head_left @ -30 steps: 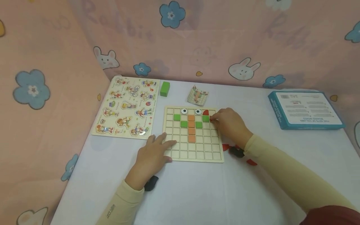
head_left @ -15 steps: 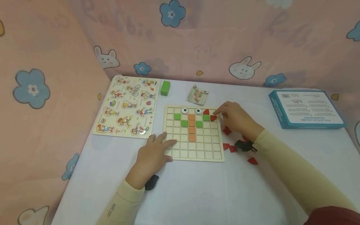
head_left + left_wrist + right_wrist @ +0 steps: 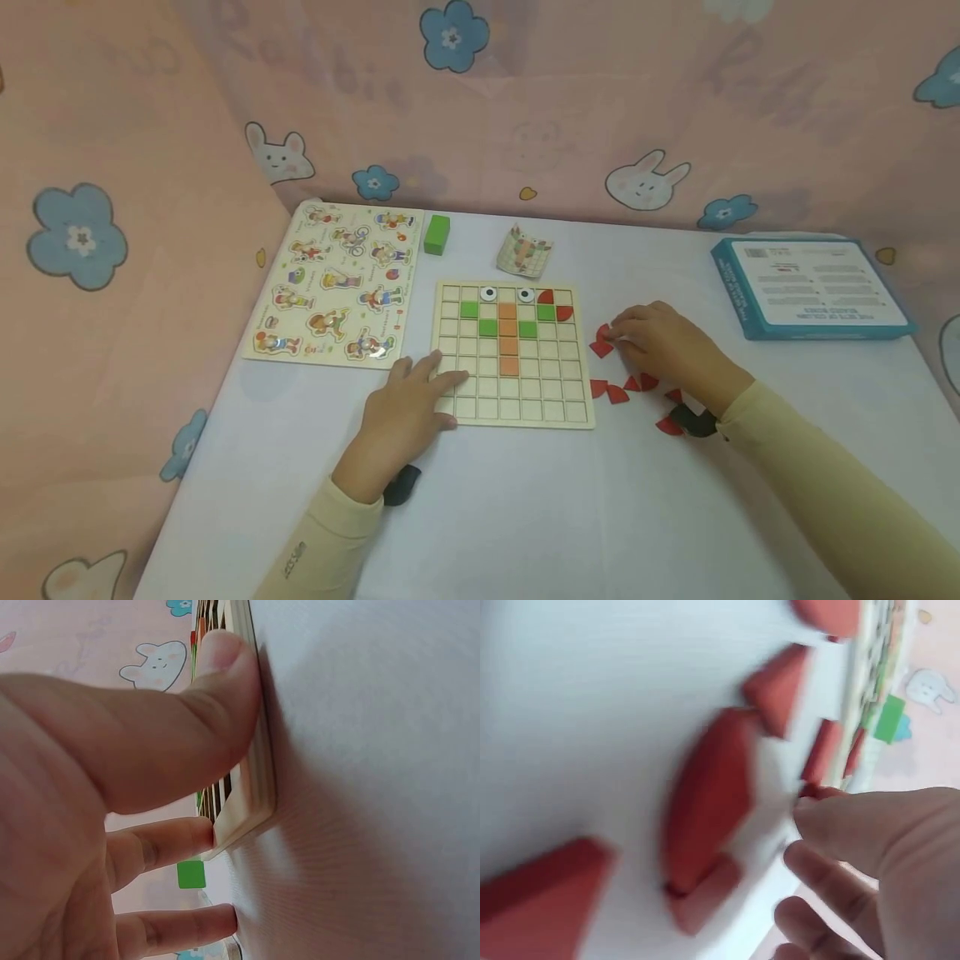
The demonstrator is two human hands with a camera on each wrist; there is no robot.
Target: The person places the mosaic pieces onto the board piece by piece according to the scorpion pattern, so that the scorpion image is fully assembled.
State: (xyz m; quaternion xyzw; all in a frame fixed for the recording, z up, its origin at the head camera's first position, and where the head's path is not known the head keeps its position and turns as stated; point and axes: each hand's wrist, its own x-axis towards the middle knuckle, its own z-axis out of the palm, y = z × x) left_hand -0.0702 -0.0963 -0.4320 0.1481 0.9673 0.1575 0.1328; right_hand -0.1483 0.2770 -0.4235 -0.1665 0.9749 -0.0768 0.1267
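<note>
A light wooden grid board (image 3: 531, 408) lies on the white table, with green (image 3: 527, 329) and orange square tiles (image 3: 508, 345), two eye discs (image 3: 488, 293) and two red quarter-circle tiles (image 3: 564, 314) at its upper right. My left hand (image 3: 400, 421) rests with spread fingers on the board's left edge; the left wrist view shows the thumb (image 3: 217, 705) over the rim. Right of the board, my right hand (image 3: 671, 350) pinches a red quarter-circle tile (image 3: 603, 332) between thumb and finger, close to another red piece. The right wrist view is blurred and the fingers hide part of this tile.
Several loose red pieces (image 3: 617, 393) lie below the right hand. A picture puzzle board (image 3: 337, 283) is at left, beside a green block (image 3: 437, 235). A small pattern card (image 3: 525, 252) stands behind the grid, and a blue-edged box (image 3: 813, 287) lies at far right.
My right hand has put a second red quarter-circle tile at the grid's upper right, let go, and moved right and down to the loose red pieces. The left hand has stayed in place.
</note>
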